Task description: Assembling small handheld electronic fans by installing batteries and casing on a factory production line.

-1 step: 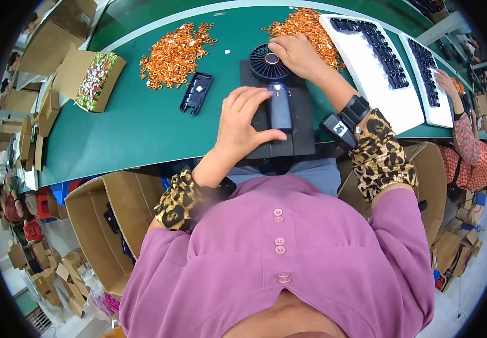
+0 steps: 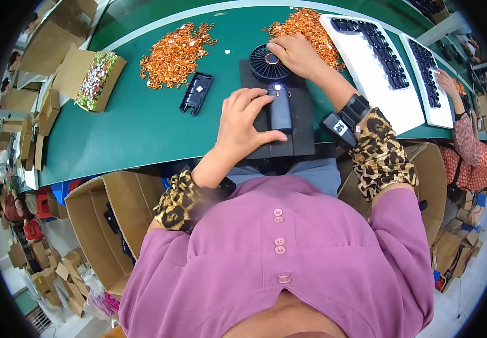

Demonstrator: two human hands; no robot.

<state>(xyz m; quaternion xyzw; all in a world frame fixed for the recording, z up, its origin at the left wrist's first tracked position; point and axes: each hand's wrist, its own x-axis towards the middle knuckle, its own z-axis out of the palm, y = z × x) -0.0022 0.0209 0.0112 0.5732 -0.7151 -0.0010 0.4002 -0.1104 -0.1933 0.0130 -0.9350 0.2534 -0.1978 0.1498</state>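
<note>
A dark handheld fan (image 2: 280,115) with a round grille lies on a black block (image 2: 303,132) on the table, its handle toward me. My left hand (image 2: 240,119) is closed along the handle: fingertips at its upper left side, thumb across the near end. My right hand (image 2: 300,55) is closed at the right rim of the fan's head, with fingers over the grille's edge. A small light shows near the top of the handle. Left of my left hand lies an empty dark casing half (image 2: 196,93) with a white square in it.
Piles of orange clips (image 2: 178,55) lie on the green table (image 2: 119,138). A white tray (image 2: 362,70) at right carries black parts; a second tray (image 2: 438,115) is near another person's hand (image 2: 445,81). Left stands an open box (image 2: 116,70) of colourful pieces. A cardboard carton (image 2: 100,225) sits below the edge.
</note>
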